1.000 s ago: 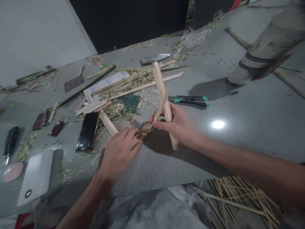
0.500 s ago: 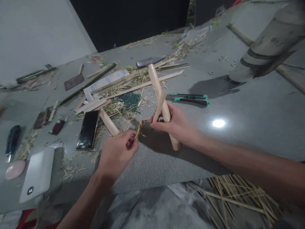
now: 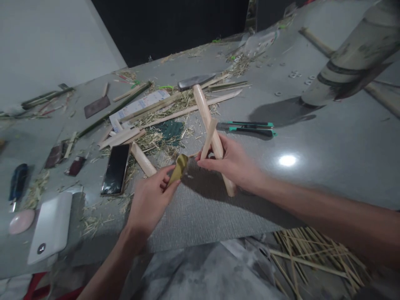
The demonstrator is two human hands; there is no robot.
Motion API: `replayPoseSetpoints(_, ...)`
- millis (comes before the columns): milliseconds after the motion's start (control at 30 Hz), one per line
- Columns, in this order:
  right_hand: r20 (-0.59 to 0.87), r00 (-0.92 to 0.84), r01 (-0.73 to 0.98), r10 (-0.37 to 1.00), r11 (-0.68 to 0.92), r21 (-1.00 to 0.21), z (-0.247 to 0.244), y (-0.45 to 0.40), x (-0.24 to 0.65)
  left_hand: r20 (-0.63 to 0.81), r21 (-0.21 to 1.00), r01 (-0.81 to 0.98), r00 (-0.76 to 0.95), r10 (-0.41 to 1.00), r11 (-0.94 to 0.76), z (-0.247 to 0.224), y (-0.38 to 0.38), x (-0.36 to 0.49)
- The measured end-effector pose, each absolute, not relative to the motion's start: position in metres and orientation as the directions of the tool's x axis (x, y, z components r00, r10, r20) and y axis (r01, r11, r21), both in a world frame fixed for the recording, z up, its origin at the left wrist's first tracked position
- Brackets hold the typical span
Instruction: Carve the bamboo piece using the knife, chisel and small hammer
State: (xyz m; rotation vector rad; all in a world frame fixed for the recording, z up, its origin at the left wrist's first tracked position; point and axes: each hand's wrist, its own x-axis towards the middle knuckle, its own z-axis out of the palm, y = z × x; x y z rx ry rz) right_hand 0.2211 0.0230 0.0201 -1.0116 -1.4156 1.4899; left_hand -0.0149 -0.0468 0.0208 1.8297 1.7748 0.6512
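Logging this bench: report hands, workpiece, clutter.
Left hand pinches sandpaper scrap. Right hand grips bamboo strip over hammer handle. Phone, cutters close by.

Tilted wooden stick (image 3: 208,138), folded sandpaper (image 3: 178,168)

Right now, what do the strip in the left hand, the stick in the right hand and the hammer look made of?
Strip in the left hand: thin, olive-tan, folded over; likely sandpaper or paper tape, can't tell which. Stick in the right hand: pale, bare, matte; probably bamboo, given the shavings around. Hammer: dull grey metal head, light unfinished wooden handle.
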Motion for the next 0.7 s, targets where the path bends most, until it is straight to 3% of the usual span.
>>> replayPoseSetpoints(133,-0.011,-0.332,-0.031,0.943,-0.023,-0.999,0.021,0.023,0.221,-0.08,0.836,0.544,-0.007,0.997,0.071,0.021,-0.047,-0.019)
replayPoseSetpoints(267,-0.005,-0.326,-0.054,0.945,-0.025,-0.998,0.019,0.023,0.22,-0.143,0.903,0.409,-0.008,0.99,0.133,0.022,-0.046,-0.021)
replayPoseSetpoints(467,-0.033,-0.311,-0.057,0.95,-0.053,-0.997,0.02,0.023,0.219,-0.092,0.856,0.515,0.071,0.993,0.042,0.024,-0.049,-0.019)
replayPoseSetpoints(700,-0.034,-0.294,0.006,0.955,-0.033,-0.999,0.021,0.022,0.22,0.231,0.691,0.709,-0.03,0.973,-0.142,0.039,-0.053,-0.024)
